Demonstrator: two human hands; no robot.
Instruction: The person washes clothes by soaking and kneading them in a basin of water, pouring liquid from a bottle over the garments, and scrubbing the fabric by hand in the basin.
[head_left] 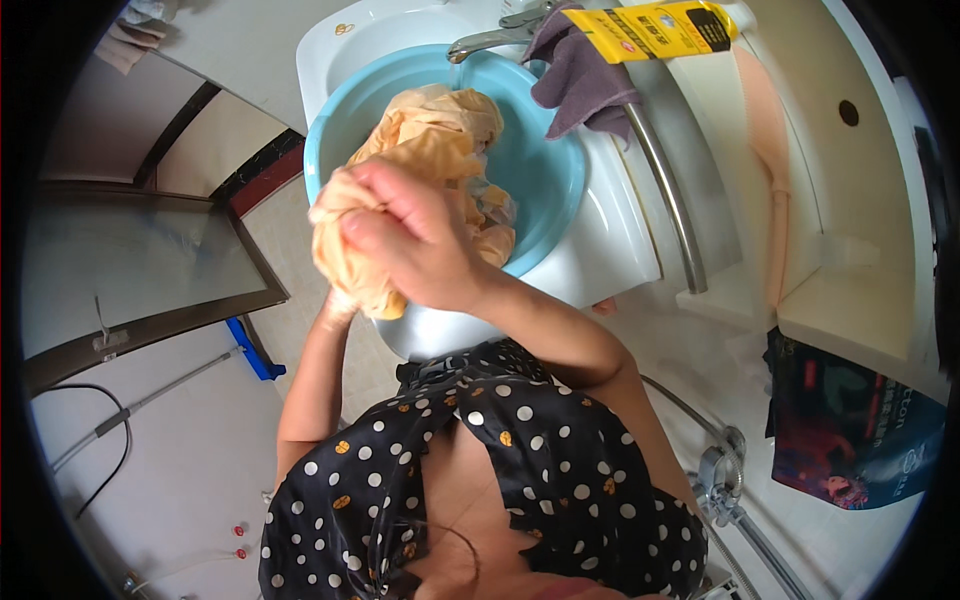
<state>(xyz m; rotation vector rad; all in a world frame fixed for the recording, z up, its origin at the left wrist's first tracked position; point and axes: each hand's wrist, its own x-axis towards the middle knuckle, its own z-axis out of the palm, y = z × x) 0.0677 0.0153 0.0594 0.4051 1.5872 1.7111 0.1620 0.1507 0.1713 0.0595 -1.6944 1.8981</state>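
Note:
My right hand is closed around a bunched part of a peach-yellow cloth, lifted over the near left rim of a light blue basin. Most of my left hand is hidden behind the same bunch, with its wrist showing below and the fold gathered against it. The rest of the cloth hangs down into the basin, where a paler patterned part shows. Whether that part is the same piece, I cannot tell. From the faucet, a thin stream of water runs down at the basin's far side.
The basin sits in a white sink. A purple-grey towel hangs over a metal bar at the right, beneath a yellow tube. A dark printed bag hangs farther right. A blue-headed squeegee or mop leans at the left.

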